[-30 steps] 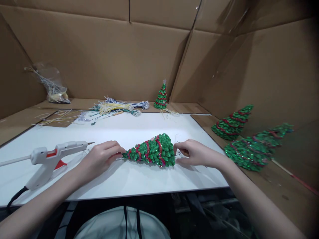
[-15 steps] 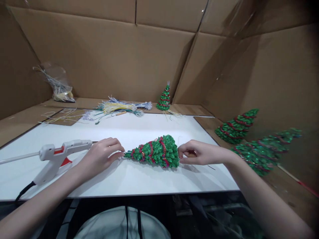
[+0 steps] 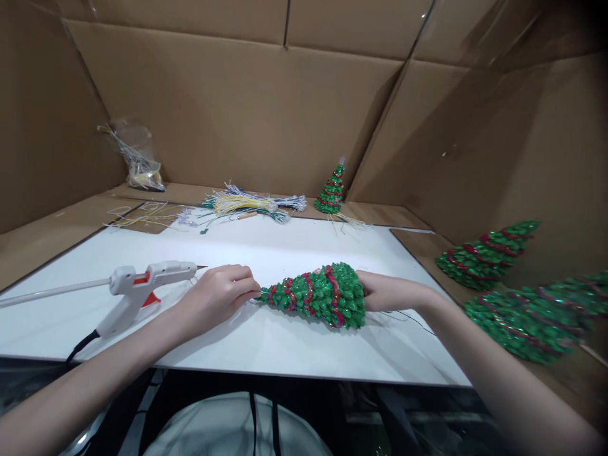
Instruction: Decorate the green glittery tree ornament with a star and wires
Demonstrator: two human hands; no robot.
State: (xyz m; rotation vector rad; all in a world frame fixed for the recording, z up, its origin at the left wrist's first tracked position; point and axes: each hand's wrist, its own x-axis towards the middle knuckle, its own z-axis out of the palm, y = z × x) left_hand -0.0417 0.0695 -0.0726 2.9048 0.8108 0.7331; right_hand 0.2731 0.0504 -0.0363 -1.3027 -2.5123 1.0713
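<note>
A small green Christmas tree (image 3: 323,296) wound with red garland lies on its side, tip to the left and base to the right. Its narrow tip is pinched between the thumb and fingers of my left hand (image 3: 227,290); a thin pale strand shows there. My right hand (image 3: 387,292) reaches into the open base, so its fingers are hidden inside the tree. Thin dark wires (image 3: 411,318) trail on the white board (image 3: 266,339) just right of the base.
A white hot glue gun (image 3: 142,288) stands left of my left arm. Wire bundles (image 3: 251,202), a bagged wire bundle (image 3: 140,164) and a finished tree (image 3: 331,190) are at the back. Two more trees, one upper (image 3: 487,253) and one lower (image 3: 532,320), lie at right. Cardboard walls (image 3: 228,107) enclose the board.
My right hand has gone from pinching at the base's edge to inside the base. My left hand stays at the tip. The whole view has shifted, so things appear further right.
</note>
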